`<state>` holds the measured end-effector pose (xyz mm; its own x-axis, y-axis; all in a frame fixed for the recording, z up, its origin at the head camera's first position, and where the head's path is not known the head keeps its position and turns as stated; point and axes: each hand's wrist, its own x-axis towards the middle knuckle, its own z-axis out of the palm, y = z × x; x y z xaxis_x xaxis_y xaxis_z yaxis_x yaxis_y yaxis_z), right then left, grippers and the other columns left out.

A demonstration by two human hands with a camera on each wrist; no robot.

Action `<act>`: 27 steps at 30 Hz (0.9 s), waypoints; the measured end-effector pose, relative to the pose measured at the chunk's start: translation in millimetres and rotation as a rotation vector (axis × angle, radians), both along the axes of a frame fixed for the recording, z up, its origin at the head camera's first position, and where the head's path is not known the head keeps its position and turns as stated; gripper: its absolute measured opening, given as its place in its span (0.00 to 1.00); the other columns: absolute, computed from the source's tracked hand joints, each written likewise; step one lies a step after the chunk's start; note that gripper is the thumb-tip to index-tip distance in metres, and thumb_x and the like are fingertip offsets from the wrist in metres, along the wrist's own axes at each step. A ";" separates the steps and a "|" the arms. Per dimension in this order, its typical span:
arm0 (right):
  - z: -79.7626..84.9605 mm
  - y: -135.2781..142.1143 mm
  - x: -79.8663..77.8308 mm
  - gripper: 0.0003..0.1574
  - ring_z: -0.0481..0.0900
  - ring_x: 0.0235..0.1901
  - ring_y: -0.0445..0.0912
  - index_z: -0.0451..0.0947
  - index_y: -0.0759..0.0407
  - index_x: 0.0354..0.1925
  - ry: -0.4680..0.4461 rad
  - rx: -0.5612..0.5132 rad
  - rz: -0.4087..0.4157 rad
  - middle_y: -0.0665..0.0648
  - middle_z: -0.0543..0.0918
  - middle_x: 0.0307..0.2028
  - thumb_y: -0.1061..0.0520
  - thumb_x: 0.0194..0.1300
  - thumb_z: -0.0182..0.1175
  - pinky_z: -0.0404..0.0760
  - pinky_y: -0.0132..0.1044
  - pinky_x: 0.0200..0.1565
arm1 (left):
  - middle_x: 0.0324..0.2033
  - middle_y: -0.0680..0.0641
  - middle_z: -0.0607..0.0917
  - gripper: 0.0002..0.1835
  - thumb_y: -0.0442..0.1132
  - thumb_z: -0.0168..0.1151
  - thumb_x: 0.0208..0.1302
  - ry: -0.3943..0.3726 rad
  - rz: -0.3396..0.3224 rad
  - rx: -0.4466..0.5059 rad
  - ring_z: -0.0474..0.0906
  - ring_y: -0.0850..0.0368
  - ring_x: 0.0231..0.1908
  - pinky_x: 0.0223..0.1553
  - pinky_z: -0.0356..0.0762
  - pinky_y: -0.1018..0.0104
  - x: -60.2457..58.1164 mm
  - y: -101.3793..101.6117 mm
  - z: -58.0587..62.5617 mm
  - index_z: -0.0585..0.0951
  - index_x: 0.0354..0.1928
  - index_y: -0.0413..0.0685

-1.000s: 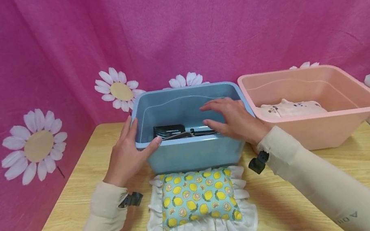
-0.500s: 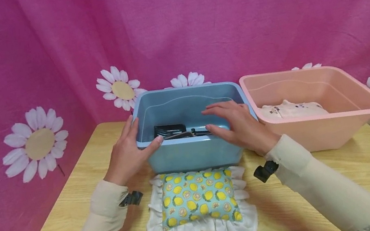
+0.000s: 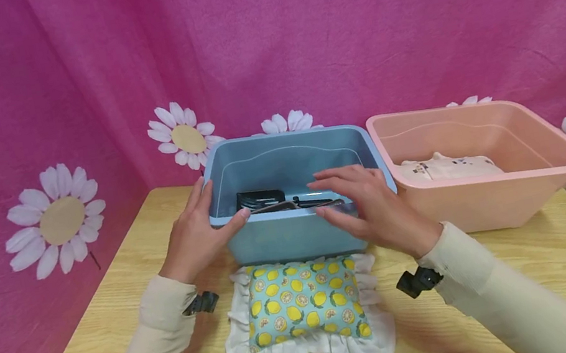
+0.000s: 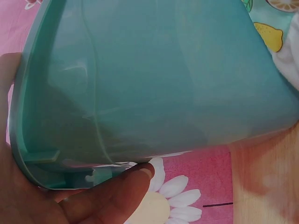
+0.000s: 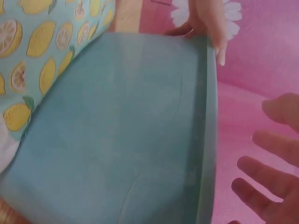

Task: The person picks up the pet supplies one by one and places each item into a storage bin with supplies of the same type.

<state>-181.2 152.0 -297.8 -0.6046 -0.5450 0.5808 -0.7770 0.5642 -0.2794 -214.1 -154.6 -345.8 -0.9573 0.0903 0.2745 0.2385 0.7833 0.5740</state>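
My left hand [image 3: 195,235] grips the front left corner of a blue plastic bin [image 3: 293,234]. Its thumb lies over the front rim; in the left wrist view a finger [image 4: 117,193] curls under the lip at the side. Over the bin's front right rim hovers my right hand [image 3: 373,205], fingers spread and holding nothing. Inside the bin lie a black slotted utensil head [image 3: 261,198], a thin black piece [image 3: 312,201] and a grey-edged thing [image 3: 278,207], partly hidden by the front wall.
A pink bin [image 3: 470,203] stands close at the right, with a cream printed cloth item [image 3: 446,166] inside. In front of the blue bin lies a lemon-print cushion [image 3: 305,302] with a white ruffle. Behind the wooden table [image 3: 530,259] hangs a magenta daisy curtain [image 3: 321,37].
My right hand has drawn back slightly toward me and to the right, uncovering more of the bin's inside. The left hand stays on its corner.
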 end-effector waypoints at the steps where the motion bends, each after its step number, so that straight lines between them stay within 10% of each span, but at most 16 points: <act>1: 0.0 -0.4 1.9 0.26 0.70 0.59 0.49 0.78 0.52 0.58 0.001 -0.001 0.001 0.53 0.76 0.59 0.52 0.61 0.66 0.63 0.51 0.50 | 0.75 0.48 0.49 0.56 0.76 0.54 0.52 -0.002 0.001 -0.002 0.59 0.39 0.68 0.54 0.71 0.36 0.1 -0.1 0.0 0.53 0.76 0.52; 27: -8.0 -16.0 48.9 0.25 0.70 0.59 0.47 0.77 0.50 0.58 0.033 -0.023 0.099 0.52 0.76 0.58 0.50 0.62 0.64 0.64 0.52 0.55 | 0.76 0.48 0.46 0.56 0.77 0.52 0.53 -0.048 -0.013 -0.052 0.56 0.37 0.69 0.58 0.67 0.35 -0.2 -1.6 4.5 0.49 0.76 0.52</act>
